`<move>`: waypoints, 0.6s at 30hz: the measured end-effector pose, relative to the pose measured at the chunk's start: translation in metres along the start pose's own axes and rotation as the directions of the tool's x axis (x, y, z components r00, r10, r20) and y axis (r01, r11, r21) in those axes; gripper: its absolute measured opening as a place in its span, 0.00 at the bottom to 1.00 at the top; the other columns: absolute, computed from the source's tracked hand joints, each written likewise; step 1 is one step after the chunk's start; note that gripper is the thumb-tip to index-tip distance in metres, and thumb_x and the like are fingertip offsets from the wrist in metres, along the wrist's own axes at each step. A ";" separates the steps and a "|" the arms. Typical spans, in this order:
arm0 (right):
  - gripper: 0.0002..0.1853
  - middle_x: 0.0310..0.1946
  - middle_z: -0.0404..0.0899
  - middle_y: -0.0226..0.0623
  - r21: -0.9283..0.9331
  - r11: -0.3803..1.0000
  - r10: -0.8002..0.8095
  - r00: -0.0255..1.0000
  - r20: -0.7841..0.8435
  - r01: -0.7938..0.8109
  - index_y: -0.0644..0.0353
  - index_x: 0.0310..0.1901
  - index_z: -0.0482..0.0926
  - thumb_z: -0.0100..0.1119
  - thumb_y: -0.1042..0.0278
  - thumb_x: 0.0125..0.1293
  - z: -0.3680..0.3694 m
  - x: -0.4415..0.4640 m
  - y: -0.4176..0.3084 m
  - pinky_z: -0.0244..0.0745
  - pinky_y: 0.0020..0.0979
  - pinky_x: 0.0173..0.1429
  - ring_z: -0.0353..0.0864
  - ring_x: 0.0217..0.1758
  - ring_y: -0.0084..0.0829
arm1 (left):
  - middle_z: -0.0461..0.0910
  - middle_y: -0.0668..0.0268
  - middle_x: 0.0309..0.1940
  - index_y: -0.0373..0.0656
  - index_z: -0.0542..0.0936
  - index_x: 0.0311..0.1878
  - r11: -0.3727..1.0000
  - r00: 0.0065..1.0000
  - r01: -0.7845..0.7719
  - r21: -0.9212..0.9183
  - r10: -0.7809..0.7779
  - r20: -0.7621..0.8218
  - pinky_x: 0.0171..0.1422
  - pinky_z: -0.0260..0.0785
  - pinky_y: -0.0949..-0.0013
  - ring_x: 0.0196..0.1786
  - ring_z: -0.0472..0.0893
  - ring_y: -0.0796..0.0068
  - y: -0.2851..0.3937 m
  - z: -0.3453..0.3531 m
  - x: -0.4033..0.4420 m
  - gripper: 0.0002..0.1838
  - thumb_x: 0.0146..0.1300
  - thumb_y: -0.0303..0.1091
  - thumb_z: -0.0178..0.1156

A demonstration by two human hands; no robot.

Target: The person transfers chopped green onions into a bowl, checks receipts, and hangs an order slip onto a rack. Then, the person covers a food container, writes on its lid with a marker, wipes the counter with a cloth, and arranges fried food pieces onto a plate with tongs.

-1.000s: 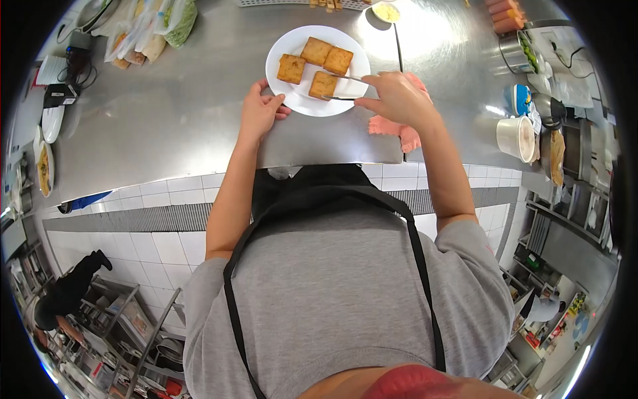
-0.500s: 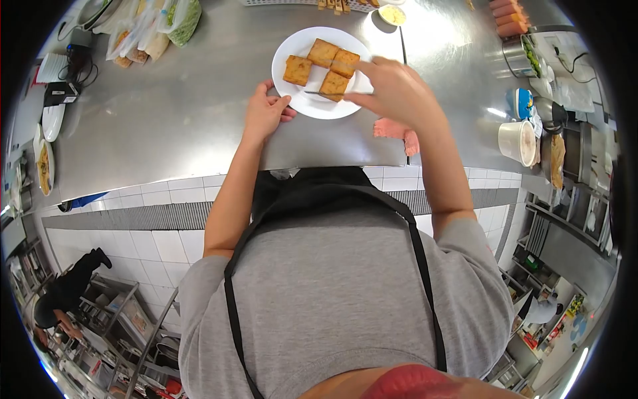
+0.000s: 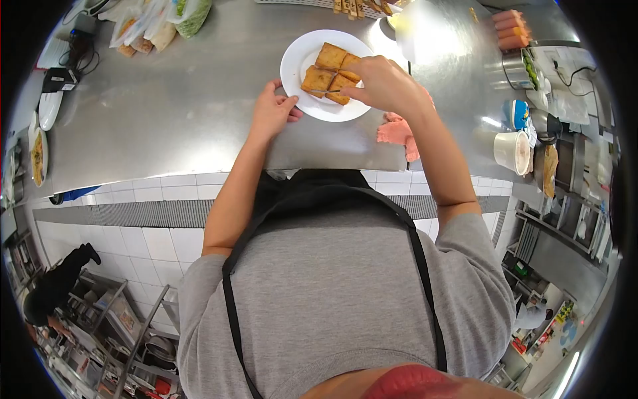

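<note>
A round white plate (image 3: pixel 292 63) lies on the steel counter, with several browned square pieces of fried tofu or cake (image 3: pixel 319 78) grouped closely on it. At the plate's near left rim, my left hand (image 3: pixel 274 112) closes thumb and fingers on the edge. My right hand (image 3: pixel 382 83) reaches over the plate's right side, its fingers closed around a thin metal utensil (image 3: pixel 327 91), perhaps tongs. That utensil's tip is at the front left piece. My right fingers partly cover the pieces on the right.
A pink cloth (image 3: pixel 397 132) lies under my right forearm. Bagged food (image 3: pixel 189 23) sits at the back left, a perforated white tray (image 3: pixel 299 5) at the back. A white tub (image 3: pixel 512 151) and a metal pot (image 3: pixel 518 70) stand to the right. Another person (image 3: pixel 56 286) is behind at left.
The left piece has shifted right, against the others. My right hand has come slightly closer over the plate. The view has moved a little, and my left hand remains at the rim.
</note>
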State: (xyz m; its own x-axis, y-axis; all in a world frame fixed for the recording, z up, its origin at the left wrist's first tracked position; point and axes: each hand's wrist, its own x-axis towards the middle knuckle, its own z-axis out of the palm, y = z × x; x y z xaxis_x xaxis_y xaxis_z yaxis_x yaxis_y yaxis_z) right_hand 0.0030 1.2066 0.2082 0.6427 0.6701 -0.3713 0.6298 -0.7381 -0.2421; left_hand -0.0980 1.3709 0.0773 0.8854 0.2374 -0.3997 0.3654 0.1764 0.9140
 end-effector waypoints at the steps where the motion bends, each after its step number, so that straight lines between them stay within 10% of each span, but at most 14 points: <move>1: 0.18 0.28 0.76 0.45 -0.018 1.000 -0.009 1.000 -0.026 0.008 0.62 0.37 0.76 0.58 0.55 0.51 0.003 0.000 0.004 0.71 0.37 0.39 0.76 0.34 0.41 | 0.77 0.57 0.26 0.30 0.58 0.55 1.000 1.000 0.000 0.003 0.000 0.002 0.26 0.71 0.75 0.24 0.78 0.75 0.000 0.000 0.000 0.26 0.55 0.25 0.54; 18: 0.27 0.21 0.73 0.37 -0.002 0.970 -0.213 0.841 -0.498 0.244 0.56 0.48 0.74 0.66 0.54 0.45 -0.068 0.006 0.010 0.68 0.30 0.31 0.72 0.23 0.31 | 0.76 0.61 0.23 0.34 0.58 0.56 0.998 0.997 -0.064 0.029 0.063 0.044 0.24 0.70 0.77 0.24 0.77 0.77 -0.011 -0.004 0.004 0.24 0.57 0.25 0.53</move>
State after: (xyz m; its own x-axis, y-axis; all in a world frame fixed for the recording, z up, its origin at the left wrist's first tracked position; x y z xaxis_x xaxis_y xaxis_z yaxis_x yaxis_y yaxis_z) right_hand 0.0425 1.2089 0.2647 0.6234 0.7595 0.1859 0.7687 -0.5519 -0.3234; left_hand -0.0995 1.3741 0.0656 0.9183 0.2057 -0.3384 0.3162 0.1333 0.9393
